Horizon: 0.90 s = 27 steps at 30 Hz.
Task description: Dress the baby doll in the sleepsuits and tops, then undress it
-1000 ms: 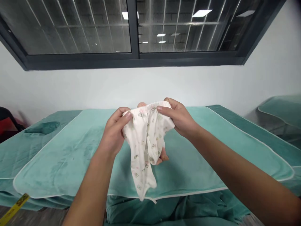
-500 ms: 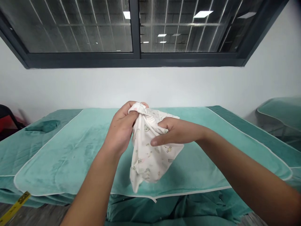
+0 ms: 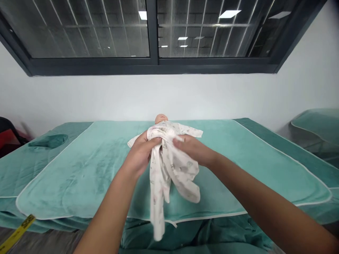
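White printed baby pants (image 3: 158,197) hang from both hands, with long legs dangling over the front of the bed and slightly blurred. My left hand (image 3: 141,151) is closed on the gathered waistband, thumb on top. On the other side, my right hand (image 3: 193,149) grips the bunched cloth, its fingers partly hidden by the fabric. Just beyond the hands a baby doll (image 3: 161,118) lies with its head toward the wall. It wears a white printed long-sleeved top (image 3: 189,129), sleeves spread to both sides. The doll's lower body is hidden behind the pants and hands.
A light green plush cover (image 3: 92,169) with white piping lies over the bed. To the left is a darker section with a round hole (image 3: 49,141). Behind the bed stand a white wall (image 3: 106,97) and a dark-framed window (image 3: 153,65). Yellow tape (image 3: 17,233) shows at lower left.
Both hands have moved lower and nearer, drawing closer together. The bunched pants have dropped open so their legs hang down, and the doll's head and top have come into view behind them.
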{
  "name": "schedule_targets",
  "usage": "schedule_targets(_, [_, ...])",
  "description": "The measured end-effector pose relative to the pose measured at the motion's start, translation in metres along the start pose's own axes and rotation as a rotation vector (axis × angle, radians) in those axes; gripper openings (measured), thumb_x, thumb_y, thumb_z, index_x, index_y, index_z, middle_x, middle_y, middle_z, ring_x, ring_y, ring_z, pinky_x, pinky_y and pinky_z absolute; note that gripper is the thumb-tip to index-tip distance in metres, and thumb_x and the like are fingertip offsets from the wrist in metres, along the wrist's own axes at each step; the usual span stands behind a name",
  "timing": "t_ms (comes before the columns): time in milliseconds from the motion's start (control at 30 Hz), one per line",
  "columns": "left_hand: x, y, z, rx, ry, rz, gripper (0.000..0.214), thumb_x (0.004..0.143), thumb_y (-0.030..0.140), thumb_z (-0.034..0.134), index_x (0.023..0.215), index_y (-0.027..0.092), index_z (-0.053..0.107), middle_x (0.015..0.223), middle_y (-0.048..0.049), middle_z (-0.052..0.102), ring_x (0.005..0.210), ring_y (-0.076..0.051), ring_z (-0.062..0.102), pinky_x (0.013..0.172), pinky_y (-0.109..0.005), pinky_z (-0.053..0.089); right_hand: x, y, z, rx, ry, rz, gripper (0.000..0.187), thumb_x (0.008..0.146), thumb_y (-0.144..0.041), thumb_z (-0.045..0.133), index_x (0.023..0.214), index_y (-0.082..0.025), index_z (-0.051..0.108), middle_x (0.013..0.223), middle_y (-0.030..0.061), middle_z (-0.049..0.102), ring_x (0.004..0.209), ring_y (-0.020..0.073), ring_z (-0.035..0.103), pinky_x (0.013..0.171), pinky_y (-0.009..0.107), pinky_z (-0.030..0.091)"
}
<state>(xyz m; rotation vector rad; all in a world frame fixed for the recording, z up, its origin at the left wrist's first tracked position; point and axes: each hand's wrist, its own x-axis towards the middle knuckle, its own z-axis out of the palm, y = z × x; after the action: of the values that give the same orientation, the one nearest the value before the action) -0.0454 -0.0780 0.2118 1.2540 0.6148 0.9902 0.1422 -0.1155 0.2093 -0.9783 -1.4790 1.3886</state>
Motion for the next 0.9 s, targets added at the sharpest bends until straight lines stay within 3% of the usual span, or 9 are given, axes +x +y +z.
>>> schedule_targets(67, [0.001,-0.01,0.003,-0.041,0.029,-0.04,0.028,0.077,0.03,0.073,0.101,0.016,0.068,0.08,-0.0017,0.07,0.071,-0.015,0.065,0.065,-0.023,0.049,-0.001,0.005,-0.003,-0.136,-0.206,0.061,0.039,0.077,-0.052,0.076,0.096,-0.018,0.073,0.088,0.0041,0.072,0.082,0.0202,0.067,0.074,0.031,0.052])
schedule_targets(133, [0.0,-0.02,0.006,-0.113,0.026,-0.1,0.034,0.078,0.032,0.073,0.107,0.015,0.068,0.084,-0.0039,0.072,0.074,-0.018,0.067,0.066,-0.025,0.05,-0.002,0.011,-0.006,-0.195,-0.264,0.108,0.036,0.077,-0.048,0.077,0.096,-0.018,0.073,0.089,0.0043,0.073,0.083,0.0214,0.068,0.076,0.033,0.052])
schedule_targets(267, [-0.005,-0.037,0.01,-0.22,-0.014,-0.202,0.045,0.077,0.035,0.075,0.115,0.013,0.066,0.095,-0.0097,0.074,0.084,-0.024,0.071,0.073,-0.03,0.054,0.0,0.026,-0.008,-0.081,0.002,0.073,0.037,0.083,-0.052,0.07,0.098,-0.018,0.072,0.091,0.0054,0.074,0.084,0.0212,0.069,0.075,0.032,0.052])
schedule_targets(400, [-0.013,-0.041,0.009,-0.089,-0.189,-0.271,0.055,0.074,0.03,0.08,0.125,0.02,0.062,0.109,-0.0087,0.074,0.095,-0.025,0.07,0.082,-0.034,0.054,0.002,0.042,-0.006,0.075,0.285,0.058,0.041,0.08,-0.055,0.071,0.099,-0.019,0.07,0.093,0.0053,0.073,0.085,0.0213,0.068,0.071,0.03,0.053])
schedule_targets(533, [-0.017,-0.037,0.005,0.095,-0.342,-0.301,0.05,0.07,0.025,0.083,0.116,0.019,0.067,0.116,-0.0087,0.072,0.106,-0.027,0.067,0.088,-0.034,0.052,0.001,0.059,-0.002,0.267,0.399,0.073,0.05,0.079,-0.058,0.071,0.109,-0.018,0.067,0.093,0.0078,0.074,0.081,0.0224,0.069,0.071,0.032,0.055])
schedule_targets(633, [-0.014,-0.041,0.002,0.062,-0.193,-0.276,0.044,0.075,0.034,0.08,0.114,0.016,0.067,0.115,-0.0106,0.073,0.105,-0.028,0.068,0.087,-0.035,0.053,-0.004,0.069,-0.001,0.321,0.279,0.104,0.056,0.082,-0.061,0.066,0.113,-0.015,0.068,0.095,0.0108,0.074,0.081,0.0227,0.07,0.071,0.033,0.055])
schedule_targets(700, [-0.012,-0.048,0.0,-0.02,-0.073,-0.233,0.047,0.077,0.038,0.079,0.116,0.016,0.065,0.114,-0.0117,0.073,0.101,-0.027,0.069,0.085,-0.035,0.054,-0.009,0.073,-0.003,0.269,0.067,0.147,0.053,0.081,-0.058,0.07,0.111,-0.014,0.07,0.097,0.0109,0.075,0.085,0.0227,0.07,0.078,0.034,0.055])
schedule_targets(800, [-0.014,-0.058,-0.002,-0.097,-0.023,-0.255,0.051,0.076,0.041,0.079,0.117,0.015,0.064,0.111,-0.0129,0.073,0.095,-0.026,0.071,0.081,-0.033,0.055,-0.017,0.079,-0.005,0.207,-0.178,0.199,0.045,0.075,-0.045,0.08,0.11,-0.016,0.072,0.102,0.009,0.074,0.094,0.0232,0.07,0.087,0.036,0.053])
schedule_targets(900, [-0.022,-0.064,-0.005,-0.08,-0.114,-0.361,0.053,0.076,0.04,0.078,0.122,0.018,0.062,0.114,-0.0115,0.072,0.097,-0.025,0.069,0.084,-0.034,0.054,-0.03,0.091,-0.006,0.261,-0.022,0.169,0.041,0.077,-0.042,0.079,0.11,-0.018,0.073,0.1,0.0084,0.074,0.094,0.0234,0.069,0.085,0.037,0.053])
